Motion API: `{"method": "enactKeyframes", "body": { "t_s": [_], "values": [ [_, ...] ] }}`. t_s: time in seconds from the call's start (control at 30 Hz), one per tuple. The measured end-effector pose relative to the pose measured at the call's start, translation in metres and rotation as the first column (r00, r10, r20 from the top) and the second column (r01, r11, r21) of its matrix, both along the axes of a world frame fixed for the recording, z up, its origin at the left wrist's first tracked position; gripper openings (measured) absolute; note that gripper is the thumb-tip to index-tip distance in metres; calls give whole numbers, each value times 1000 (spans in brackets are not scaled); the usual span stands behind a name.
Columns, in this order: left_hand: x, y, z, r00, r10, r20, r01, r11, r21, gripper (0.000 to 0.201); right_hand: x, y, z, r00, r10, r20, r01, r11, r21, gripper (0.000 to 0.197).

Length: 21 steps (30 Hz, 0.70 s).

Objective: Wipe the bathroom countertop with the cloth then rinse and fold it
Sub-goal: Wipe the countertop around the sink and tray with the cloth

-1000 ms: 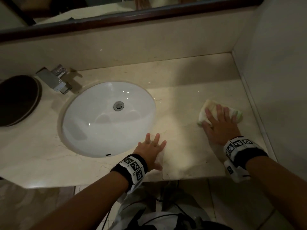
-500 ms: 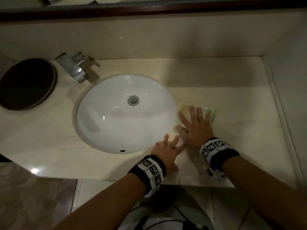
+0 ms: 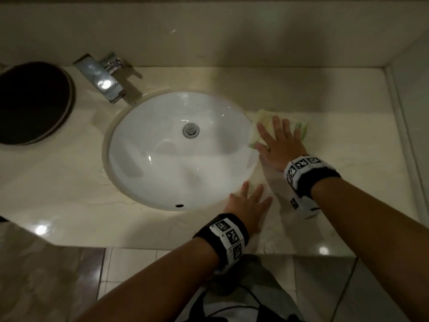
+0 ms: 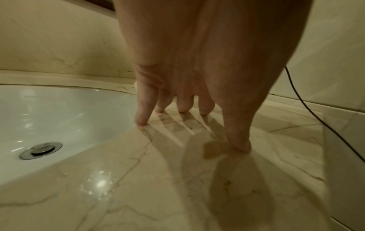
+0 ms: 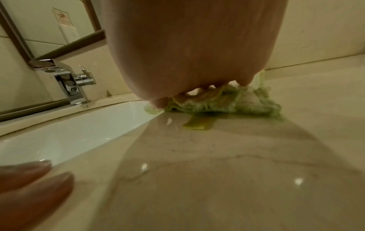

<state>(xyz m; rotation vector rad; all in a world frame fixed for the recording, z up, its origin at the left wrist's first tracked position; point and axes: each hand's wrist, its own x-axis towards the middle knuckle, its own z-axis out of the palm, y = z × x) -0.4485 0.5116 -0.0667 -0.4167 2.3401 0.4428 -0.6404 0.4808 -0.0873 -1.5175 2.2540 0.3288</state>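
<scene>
Marble, cream and veined, forms the desk [image 3: 69,194] where a person's right hand [image 3: 279,145] lies flat, fingers straight and spread, on a pale green-and-white cloth [image 3: 263,119] just right of the white oval sink basin [image 3: 162,159]. From the head view most of the cloth is hidden beneath that hand, with only its far edges and corners showing. The right wrist view shows what the head view does not: the cloth's bunched, frayed near edge [image 5: 227,104] and a yellow-green tab [image 5: 199,124] lying on the marble in front of it, its nature hard to make out; the palm [image 5: 187,46] blocks the fingers. The left hand [image 3: 248,205] rests open on the desk at the basin's front-right rim, fingers spread, holding nothing; the left wrist view confirms fingertips [image 4: 141,120] touching bare marble. A chrome faucet [image 3: 102,77] stands behind the basin, and a dark round object [image 3: 32,103] is cut off at the left edge.
</scene>
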Motion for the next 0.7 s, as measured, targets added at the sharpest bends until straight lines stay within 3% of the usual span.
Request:
{"method": "enactKeyframes", "body": {
  "t_s": [0.33,0.7],
  "values": [
    [0,1,8,998,-8,-55,7,1000,-28,95,48,79,-1,999,-35,10,36,998,-56,77],
    [-3,0,10,999,-13,-41,12,1000,-29,96,43,82,-8,1000,-30,7,30,995,-97,73]
  ]
}}
